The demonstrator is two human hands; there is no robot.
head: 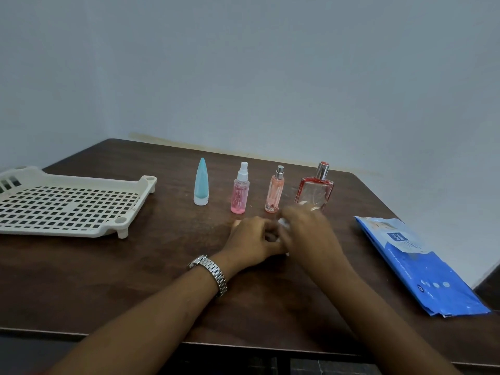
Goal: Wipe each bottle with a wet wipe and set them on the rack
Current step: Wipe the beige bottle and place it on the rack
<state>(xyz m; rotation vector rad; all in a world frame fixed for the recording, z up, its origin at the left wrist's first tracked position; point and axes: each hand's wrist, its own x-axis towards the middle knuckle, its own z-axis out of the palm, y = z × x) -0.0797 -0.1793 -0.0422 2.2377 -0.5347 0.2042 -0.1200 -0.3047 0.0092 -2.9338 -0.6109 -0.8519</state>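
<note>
Upright bottles stand in a row at the back of the table: a teal cone-shaped bottle (201,182), a pink spray bottle (240,191), a slim orange perfume bottle (274,191) and a square red-edged glass perfume bottle (315,191). Just in front of them my left hand (253,240) and my right hand (307,231) meet, both closed on a small white wet wipe (283,222) that is mostly hidden between the fingers. The right hand is blurred. A cream perforated rack (67,204) lies at the left, with nothing on it.
A blue wet wipe pack (422,266) lies flat near the right table edge. The dark wooden table (135,280) stands against a pale wall. A metal watch (209,272) is on my left wrist.
</note>
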